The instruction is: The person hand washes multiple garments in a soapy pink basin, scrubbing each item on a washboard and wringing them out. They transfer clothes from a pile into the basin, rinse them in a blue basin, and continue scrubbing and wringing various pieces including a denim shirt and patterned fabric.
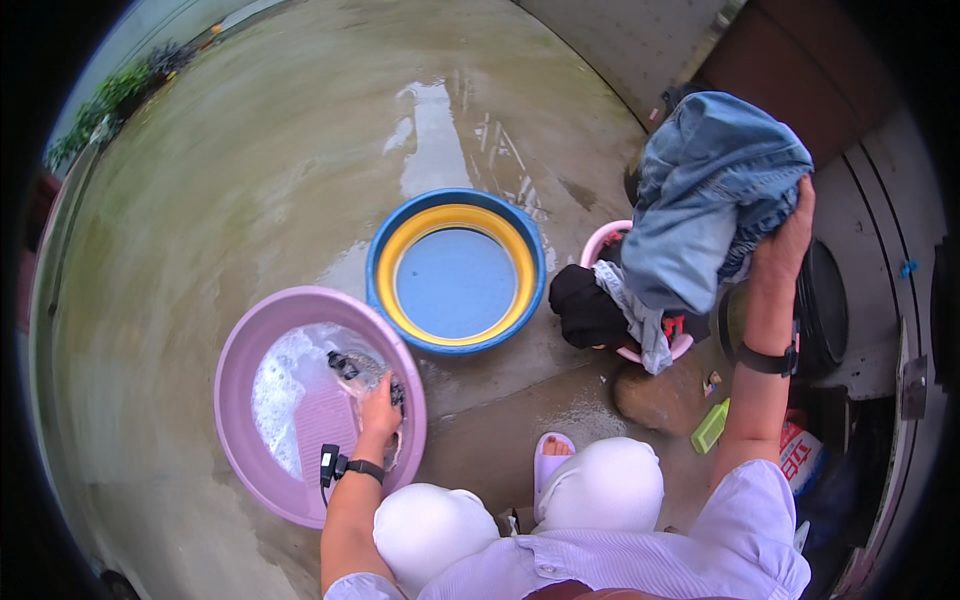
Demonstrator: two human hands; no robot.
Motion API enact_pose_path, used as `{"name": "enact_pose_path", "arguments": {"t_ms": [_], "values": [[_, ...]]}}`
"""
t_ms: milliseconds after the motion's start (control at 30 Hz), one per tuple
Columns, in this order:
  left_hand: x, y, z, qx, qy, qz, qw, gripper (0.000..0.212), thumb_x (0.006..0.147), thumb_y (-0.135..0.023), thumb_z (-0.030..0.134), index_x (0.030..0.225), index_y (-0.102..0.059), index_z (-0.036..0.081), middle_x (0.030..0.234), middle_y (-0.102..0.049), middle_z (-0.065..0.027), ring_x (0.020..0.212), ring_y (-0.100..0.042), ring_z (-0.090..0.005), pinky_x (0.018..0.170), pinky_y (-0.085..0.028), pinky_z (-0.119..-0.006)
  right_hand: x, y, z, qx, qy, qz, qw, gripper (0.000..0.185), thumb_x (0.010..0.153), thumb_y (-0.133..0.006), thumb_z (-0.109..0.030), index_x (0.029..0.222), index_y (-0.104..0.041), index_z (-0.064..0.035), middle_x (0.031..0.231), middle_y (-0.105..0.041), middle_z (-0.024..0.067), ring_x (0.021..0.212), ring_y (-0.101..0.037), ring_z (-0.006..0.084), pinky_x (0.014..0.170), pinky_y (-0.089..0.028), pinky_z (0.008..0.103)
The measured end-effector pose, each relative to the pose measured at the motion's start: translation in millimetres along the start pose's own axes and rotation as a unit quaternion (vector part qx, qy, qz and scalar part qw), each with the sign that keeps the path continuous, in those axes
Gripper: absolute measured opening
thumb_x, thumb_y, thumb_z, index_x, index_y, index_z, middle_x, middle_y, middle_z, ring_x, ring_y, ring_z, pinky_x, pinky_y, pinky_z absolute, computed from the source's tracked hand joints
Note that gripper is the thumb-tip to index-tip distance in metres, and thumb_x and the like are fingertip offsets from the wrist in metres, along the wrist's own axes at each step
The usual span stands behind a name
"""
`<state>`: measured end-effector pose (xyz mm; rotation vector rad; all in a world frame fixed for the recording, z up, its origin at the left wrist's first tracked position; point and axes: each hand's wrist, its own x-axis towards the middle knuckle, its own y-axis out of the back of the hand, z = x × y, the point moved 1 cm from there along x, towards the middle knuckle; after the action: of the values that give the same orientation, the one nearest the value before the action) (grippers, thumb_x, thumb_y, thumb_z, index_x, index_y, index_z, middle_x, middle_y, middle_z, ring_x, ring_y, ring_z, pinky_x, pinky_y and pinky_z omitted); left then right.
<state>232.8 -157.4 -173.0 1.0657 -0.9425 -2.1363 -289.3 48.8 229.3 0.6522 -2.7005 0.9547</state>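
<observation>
My right hand (784,232) grips a bundle of blue denim clothing (697,187), lifted above a pink bucket (598,244) of laundry. Over that bucket's rim hang a black garment (585,307) and a light grey cloth (637,311). At the left, my left hand (381,412) reaches into a purple-pink plastic washbasin (251,352) with a ribbed washboard (324,424) moulded inside. Soapy water with white foam (279,382) fills its bottom. A dark patterned wet cloth (367,367) lies under my left fingers; whether they grip it is hidden.
A blue and yellow basin (457,337) stands between the washbasin and the bucket. Near my right forearm are a stone (656,394), a green bar or brush (710,426) and a red-white package (799,454) with writing. Wet concrete (300,187) surrounds them; a wall borders the right.
</observation>
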Motion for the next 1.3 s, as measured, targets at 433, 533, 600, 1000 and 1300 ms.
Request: {"name": "enact_pose_path", "arguments": {"t_ms": [433,533,600,1000,1300], "values": [[-50,74,-25,-0.534,-0.150,-0.073,0.829,0.049,0.095,-0.059,0.029,0.136,-0.053,0.003,0.124,-0.064,-0.0143,0.114,-0.062,-0.0228,0.095,-0.049,-0.035,-171,-223,36,0.114,-0.241,-0.242,0.933,0.037,0.102,-0.049,-0.031,0.122,-0.061,-0.0017,0.116,-0.068,0.0136,0.107,-0.066,0.0265,0.096,-0.053,0.0399],[-92,127,-46,-0.652,-0.168,-0.074,0.736,0.054,0.100,-0.052,0.037,0.141,-0.047,0.003,0.127,-0.062,-0.0150,0.118,-0.060,-0.0238,0.101,-0.046,-0.035,-235,-271,66,0.059,-0.219,-0.228,0.947,0.030,0.099,-0.058,-0.026,0.118,-0.063,-0.0034,0.111,-0.069,0.0076,0.100,-0.066,0.0180,0.090,-0.054,0.0323],[-119,161,-61,-0.679,-0.194,-0.065,0.706,0.065,0.101,-0.046,0.049,0.147,-0.039,0.004,0.133,-0.058,-0.0181,0.123,-0.057,-0.0260,0.104,-0.043,-0.038,-273,-299,87,0.040,-0.246,-0.283,0.926,0.025,0.098,-0.058,-0.023,0.114,-0.064,-0.0037,0.109,-0.069,0.0074,0.096,-0.066,0.0165,0.087,-0.053,0.0305],[-121,168,-134,-0.418,0.040,0.304,0.855,0.061,0.075,-0.082,0.019,0.126,-0.053,0.001,0.115,-0.066,-0.0188,0.108,-0.064,-0.0280,0.093,-0.048,-0.036,-408,-359,258,-0.121,-0.363,-0.407,0.829,0.013,0.091,-0.064,-0.008,0.102,-0.063,-0.0008,0.092,-0.066,0.0017,0.082,-0.061,0.0099,0.075,-0.049,0.0256],[-132,165,-204,-0.743,-0.058,0.295,0.598,0.036,0.091,-0.068,0.009,0.125,-0.057,0.003,0.122,-0.062,-0.0050,0.111,-0.058,-0.0146,0.099,-0.043,-0.030,-382,-291,344,-0.559,0.184,-0.380,0.714,0.028,0.082,-0.072,-0.007,0.104,-0.061,0.0046,0.089,-0.067,0.0135,0.079,-0.065,0.0222,0.073,-0.051,0.0289]]}}
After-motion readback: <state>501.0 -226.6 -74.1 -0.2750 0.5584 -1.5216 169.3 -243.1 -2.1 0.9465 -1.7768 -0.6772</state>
